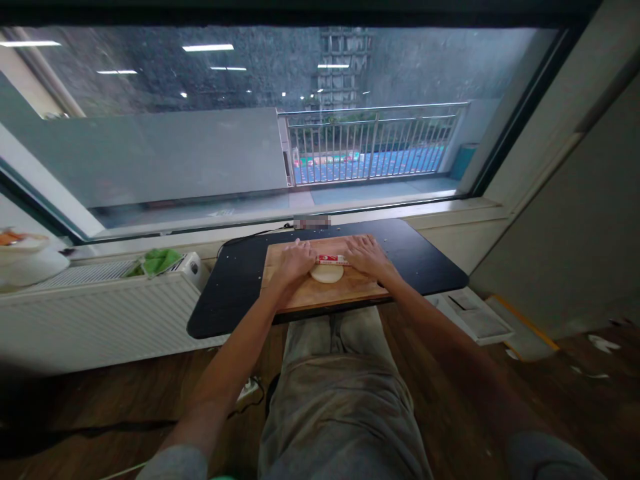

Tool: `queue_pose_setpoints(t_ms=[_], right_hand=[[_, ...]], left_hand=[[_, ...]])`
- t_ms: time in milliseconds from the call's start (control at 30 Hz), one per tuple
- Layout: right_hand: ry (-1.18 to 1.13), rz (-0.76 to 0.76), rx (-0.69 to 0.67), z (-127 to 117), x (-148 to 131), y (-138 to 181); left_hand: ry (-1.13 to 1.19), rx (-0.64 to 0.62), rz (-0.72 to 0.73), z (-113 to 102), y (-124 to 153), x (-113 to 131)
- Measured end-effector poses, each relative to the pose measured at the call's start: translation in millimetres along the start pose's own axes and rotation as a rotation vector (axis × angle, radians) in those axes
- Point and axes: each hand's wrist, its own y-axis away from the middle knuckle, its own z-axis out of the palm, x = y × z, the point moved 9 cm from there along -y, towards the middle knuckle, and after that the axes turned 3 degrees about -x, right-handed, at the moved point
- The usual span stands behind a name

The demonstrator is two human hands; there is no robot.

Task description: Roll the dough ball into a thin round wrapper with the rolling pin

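Observation:
A round, pale piece of dough (327, 273) lies on a wooden board (350, 291) set on a small black table (235, 293). A rolling pin with a red and white label (331, 259) rests across the dough's far edge. My left hand (296, 257) lies palm down on the pin's left end, fingers stretched flat. My right hand (366, 254) presses in the same way on the pin's right end. Both forearms reach forward over my lap.
A white radiator (100, 313) stands left of the table with a green cloth (156, 261) on top. A large window (250, 133) fills the wall ahead. A black cable (250, 235) runs along the sill. Flat white items (475, 320) lie on the wooden floor at right.

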Motion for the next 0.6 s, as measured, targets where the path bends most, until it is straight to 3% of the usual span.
queue_pose_setpoints(t_ms=[333,600], right_hand=[[0.044,-0.107,0.094,-4,-31,44],[0.087,-0.121,0.105,-3,-29,34]], left_hand=[[0.025,0.101,0.098,-5,57,7],[0.046,0.119,0.082,-8,53,8]])
